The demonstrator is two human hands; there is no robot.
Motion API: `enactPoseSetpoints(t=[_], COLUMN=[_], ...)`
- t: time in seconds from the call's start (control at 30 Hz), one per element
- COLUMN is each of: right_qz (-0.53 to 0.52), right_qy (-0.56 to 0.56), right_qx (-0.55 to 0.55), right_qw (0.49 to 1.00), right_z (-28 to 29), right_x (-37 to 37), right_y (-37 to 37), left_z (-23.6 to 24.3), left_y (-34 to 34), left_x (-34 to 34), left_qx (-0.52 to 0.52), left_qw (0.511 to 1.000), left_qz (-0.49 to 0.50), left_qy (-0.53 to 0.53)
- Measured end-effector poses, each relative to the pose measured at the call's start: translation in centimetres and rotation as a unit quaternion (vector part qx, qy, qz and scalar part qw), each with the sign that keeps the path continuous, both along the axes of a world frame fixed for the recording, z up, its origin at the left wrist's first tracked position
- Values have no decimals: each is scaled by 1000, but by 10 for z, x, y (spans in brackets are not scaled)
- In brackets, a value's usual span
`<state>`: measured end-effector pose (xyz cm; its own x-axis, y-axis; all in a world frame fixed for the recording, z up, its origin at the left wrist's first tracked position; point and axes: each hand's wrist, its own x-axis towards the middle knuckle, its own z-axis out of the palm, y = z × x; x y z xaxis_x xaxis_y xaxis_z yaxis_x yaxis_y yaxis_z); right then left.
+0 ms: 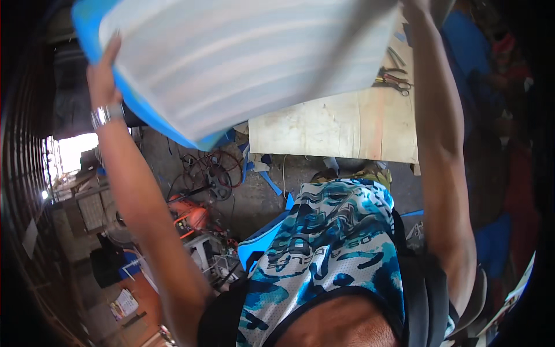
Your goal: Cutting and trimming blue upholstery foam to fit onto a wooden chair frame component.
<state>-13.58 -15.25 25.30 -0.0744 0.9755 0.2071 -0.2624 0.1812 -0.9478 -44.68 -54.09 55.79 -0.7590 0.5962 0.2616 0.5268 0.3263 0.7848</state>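
Above the table [332,130], your left hand [104,78] grips the blue-and-white panel [248,61] by its edge, can't tell if your right hand [417,6] grips too, and a slip could knock the scissors [398,85].

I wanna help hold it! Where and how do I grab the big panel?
Maybe hold the panel at its blue near corner, from the near side: it sticks out left of the table, with no hand there. Grip around the edge; the white face looks too broad.
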Motion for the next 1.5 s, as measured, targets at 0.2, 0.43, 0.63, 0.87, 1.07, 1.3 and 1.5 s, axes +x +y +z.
enactPoseSetpoints(t=[0.2,0.43,0.63,0.87,1.07,1.3,1.5], right_qz=[-38,22,45,64,73,71,71], right_qy=[-251,-236,-209,-168,-161,-32,-118], right_qx=[76,116,95,108,73,26,-178], right_qw=[964,965,972,978,982,997,974], right_z=[47,42,-15,-107,-119,-105,-156], right_x=[-93,-71,-27,-12,-12,55,180], right_y=[-24,-92,-122,-86,-83,-100,-196], left_z=[-135,-234,-286,-329,-352,-379,-320], left_y=[-135,-204,-207,-175,-169,-159,-176], left_x=[33,87,102,73,76,62,33], left_qx=[160,228,216,119,123,89,289], left_qw=[971,954,959,984,973,990,913], left_qz=[141,157,140,119,135,52,48], left_qy=[-103,-118,-120,-58,-144,-100,-284])
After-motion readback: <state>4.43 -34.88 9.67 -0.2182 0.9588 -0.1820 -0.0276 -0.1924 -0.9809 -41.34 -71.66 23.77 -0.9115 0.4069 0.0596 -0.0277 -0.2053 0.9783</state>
